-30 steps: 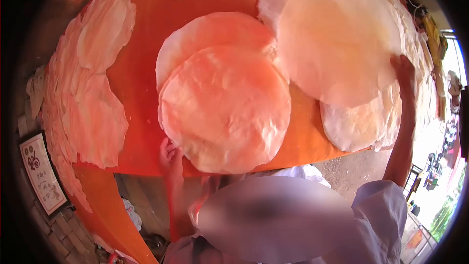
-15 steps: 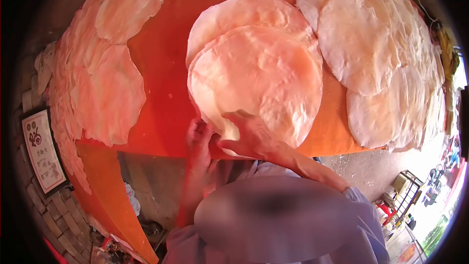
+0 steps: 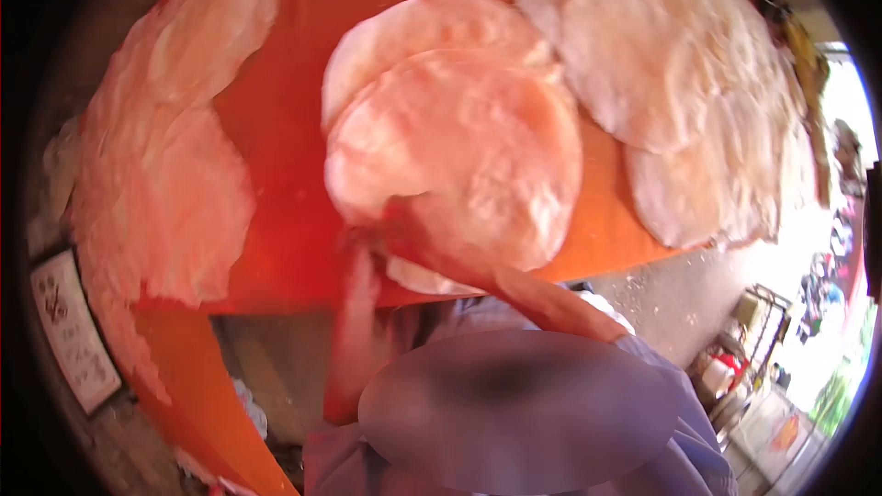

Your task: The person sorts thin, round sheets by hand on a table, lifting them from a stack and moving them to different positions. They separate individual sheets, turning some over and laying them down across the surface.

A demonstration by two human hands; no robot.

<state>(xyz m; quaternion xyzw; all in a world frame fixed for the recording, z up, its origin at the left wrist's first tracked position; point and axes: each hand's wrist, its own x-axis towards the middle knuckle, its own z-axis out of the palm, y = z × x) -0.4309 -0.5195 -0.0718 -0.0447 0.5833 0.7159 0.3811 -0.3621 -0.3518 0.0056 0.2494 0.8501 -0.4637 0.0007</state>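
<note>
A round, pale, thin sheet like rolled dough (image 3: pixel 459 142) lies on the orange tabletop, partly covering a similar lower sheet (image 3: pixel 432 23) whose far edge shows behind it. At the near-left edge of the top sheet is my left hand (image 3: pixel 356 243), blurred by motion. Beside it, my right hand (image 3: pixel 409 228) reaches over the near part of the sheet, smeared too. The two hands are close together, and whether they touch cannot be made out. Their fingers are too blurred to show whether they grip the edge.
Overlapping round sheets cover the table's left side (image 3: pixel 197 193) and right side (image 3: pixel 643 64). The orange tabletop (image 3: pixel 285 129) shows between the piles. A framed sign (image 3: pixel 75 331) stands at the lower left. Beyond the table at the lower right is a metal rack (image 3: pixel 767 317).
My right hand has moved left across the sheet towards my left hand. Both hands are more blurred now. The whole view has shifted and tilted slightly.
</note>
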